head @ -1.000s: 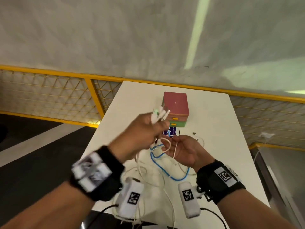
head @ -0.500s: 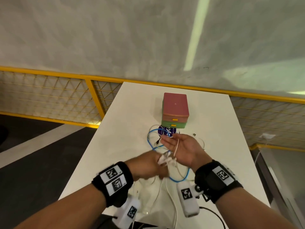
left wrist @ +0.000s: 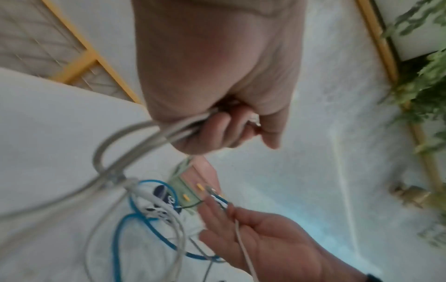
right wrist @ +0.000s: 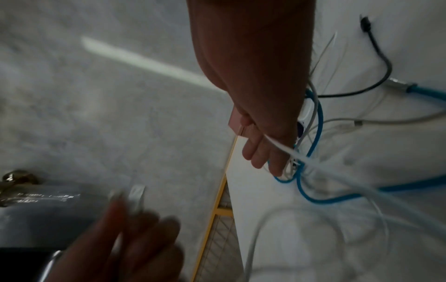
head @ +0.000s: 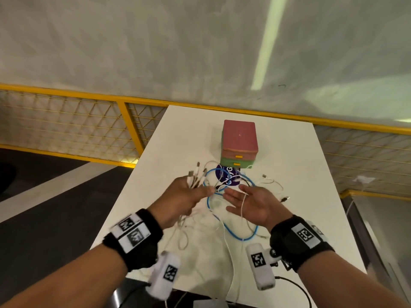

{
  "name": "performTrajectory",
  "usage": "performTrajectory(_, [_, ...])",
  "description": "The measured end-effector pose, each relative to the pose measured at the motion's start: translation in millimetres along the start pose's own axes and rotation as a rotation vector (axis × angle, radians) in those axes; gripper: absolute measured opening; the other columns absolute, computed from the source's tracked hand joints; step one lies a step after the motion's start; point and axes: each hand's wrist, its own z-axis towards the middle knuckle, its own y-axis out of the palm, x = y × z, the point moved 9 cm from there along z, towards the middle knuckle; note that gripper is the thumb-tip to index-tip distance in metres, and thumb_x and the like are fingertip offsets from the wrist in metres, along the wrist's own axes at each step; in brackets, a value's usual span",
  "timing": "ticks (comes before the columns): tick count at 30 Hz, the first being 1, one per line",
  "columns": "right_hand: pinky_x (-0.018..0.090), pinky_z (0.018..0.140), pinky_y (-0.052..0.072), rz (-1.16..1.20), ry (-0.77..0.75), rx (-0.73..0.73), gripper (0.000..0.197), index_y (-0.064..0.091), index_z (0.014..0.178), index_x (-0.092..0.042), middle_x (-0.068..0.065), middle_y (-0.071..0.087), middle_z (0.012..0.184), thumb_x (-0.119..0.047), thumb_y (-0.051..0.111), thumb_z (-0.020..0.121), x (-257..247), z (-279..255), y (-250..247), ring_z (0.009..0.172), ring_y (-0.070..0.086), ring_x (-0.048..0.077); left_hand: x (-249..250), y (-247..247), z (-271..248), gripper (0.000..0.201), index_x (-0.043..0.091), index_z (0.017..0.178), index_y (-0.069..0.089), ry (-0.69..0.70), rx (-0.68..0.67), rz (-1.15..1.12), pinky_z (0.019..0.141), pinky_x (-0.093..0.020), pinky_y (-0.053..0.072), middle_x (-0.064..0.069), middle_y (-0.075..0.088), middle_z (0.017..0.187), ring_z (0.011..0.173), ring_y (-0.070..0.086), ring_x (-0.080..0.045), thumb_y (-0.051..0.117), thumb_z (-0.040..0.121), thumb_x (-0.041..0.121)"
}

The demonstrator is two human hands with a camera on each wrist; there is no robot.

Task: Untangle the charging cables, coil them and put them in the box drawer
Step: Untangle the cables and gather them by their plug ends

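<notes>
My left hand (head: 186, 196) grips a bundle of white cables (head: 195, 178), whose plug ends stick out past its fingers. In the left wrist view the fingers (left wrist: 217, 129) curl round those white cables (left wrist: 154, 137). My right hand (head: 251, 202) is held palm up just right of it, fingers straight, with a thin white cable (head: 243, 203) lying across the palm. A blue cable (head: 233, 230) loops on the table beneath both hands, tangled with white ones (right wrist: 313, 198). The pink and green drawer box (head: 240, 143) stands behind, its drawers closed.
The white table (head: 300, 174) has a round dark blue sticker (head: 226, 177) in front of the box. More white cables (head: 271, 182) and a black one (right wrist: 376, 49) lie loose to the right. A yellow railing (head: 124, 116) runs behind the table's far and left edges.
My left hand dropped from in front of the box to beside my right palm, then rose again to the left with the white cable ends. The right hand stayed palm up.
</notes>
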Motion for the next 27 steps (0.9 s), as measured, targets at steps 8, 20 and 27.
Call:
performTrajectory(8, [0.039,0.075,0.043,-0.158,0.032,-0.127,0.039,0.069,0.089,-0.009,0.01,0.072,0.085,-0.02,0.032,0.096,23.1,-13.3,45.5,0.079,0.061,0.025,-18.9,54.0,23.9,0.008,0.008,0.082,0.073,0.052,-0.03,0.051,0.061,-0.028,0.052,-0.001,0.069,0.071,0.066,0.063,-0.014,0.077,0.075,0.009])
performTrajectory(20, [0.051,0.086,0.048,-0.093,0.153,0.064,0.026,0.054,0.082,-0.011,0.017,0.069,0.106,-0.015,0.037,0.101,35.5,6.8,-12.9,0.097,0.066,0.032,-111.8,18.2,-44.1,0.014,0.022,0.072,0.067,-0.434,-0.826,0.676,0.041,-0.022,0.027,0.005,0.057,0.061,0.044,0.036,-0.009,0.08,0.071,0.019])
performTrajectory(27, [0.053,0.096,0.043,-0.088,0.158,0.05,0.019,0.054,0.098,-0.007,0.016,0.071,0.098,-0.011,0.035,0.1,50.9,15.3,-2.7,0.098,0.065,0.031,-105.6,-18.3,-33.2,0.02,0.022,0.069,0.063,-0.399,-0.612,0.746,0.042,-0.022,0.028,-0.001,0.053,0.063,0.045,0.037,-0.01,0.079,0.077,0.031])
